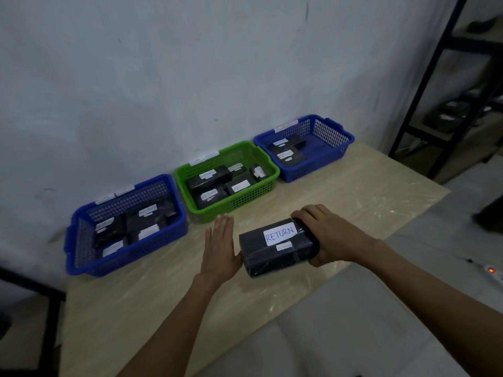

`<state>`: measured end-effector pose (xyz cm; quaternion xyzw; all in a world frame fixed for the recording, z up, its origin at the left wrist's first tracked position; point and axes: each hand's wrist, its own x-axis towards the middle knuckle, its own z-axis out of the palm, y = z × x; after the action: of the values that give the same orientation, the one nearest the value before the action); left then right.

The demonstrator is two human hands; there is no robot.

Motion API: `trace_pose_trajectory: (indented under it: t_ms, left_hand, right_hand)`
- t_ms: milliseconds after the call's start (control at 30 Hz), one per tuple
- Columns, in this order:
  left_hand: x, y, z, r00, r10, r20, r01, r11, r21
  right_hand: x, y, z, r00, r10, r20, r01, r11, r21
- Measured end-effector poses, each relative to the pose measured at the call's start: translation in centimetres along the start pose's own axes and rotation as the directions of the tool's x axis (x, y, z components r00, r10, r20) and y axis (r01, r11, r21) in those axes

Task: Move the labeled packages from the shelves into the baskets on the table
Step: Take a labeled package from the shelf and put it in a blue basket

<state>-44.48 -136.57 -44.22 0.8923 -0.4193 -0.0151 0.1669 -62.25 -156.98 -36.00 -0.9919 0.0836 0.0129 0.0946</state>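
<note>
A black wrapped package (275, 253) with a white label reading RETURN is held above the wooden table (353, 197). My right hand (324, 232) grips its right end, fingers curled over the top. Beside the package's left end is my left hand (219, 247), flat with straight fingers, its palm edge touching or nearly touching the package. Along the wall stand three baskets: a blue one (81, 240) at the left, a green one (245, 202) in the middle, a second blue one (332, 134) at the right. Each holds black labeled packages.
A black metal shelf frame (424, 104) stands at the right with dark packages on its shelves. A power strip with a lit red switch (491, 270) lies on the floor at the right. The table's near edge runs diagonally below my arms.
</note>
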Motion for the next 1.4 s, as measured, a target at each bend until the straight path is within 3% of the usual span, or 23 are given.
trace_pose_trajectory:
  t_ms: [300,800,1000,1200,1400]
  left_hand:
    - [9.6,9.5,3.2,0.995,-0.102,-0.015,0.102,0.994,0.024]
    - [26.7,14.0,9.8,0.985,-0.169,0.039,0.17,0.985,-0.02]
    - [31.2,16.3,11.9,0.978,-0.193,0.078,0.196,0.98,-0.03]
    - [35.0,18.8,13.9,0.942,-0.32,0.102,0.325,0.945,-0.04]
    - [37.8,19.6,15.9,0.925,-0.357,0.13,0.362,0.932,-0.019]
  right_hand:
    - [4.9,15.5,-5.5,0.991,-0.126,0.048,0.13,0.988,-0.079]
    - [16.5,33.0,-5.9,0.982,-0.135,0.129,0.148,0.984,-0.098]
    - [19.8,38.8,-5.7,0.989,-0.061,0.135,0.063,0.998,-0.013]
    - [23.5,43.2,-4.6,0.992,0.001,0.126,-0.013,0.995,0.095]
    - [27.3,43.8,-2.9,0.971,0.234,0.042,-0.237,0.967,0.09]
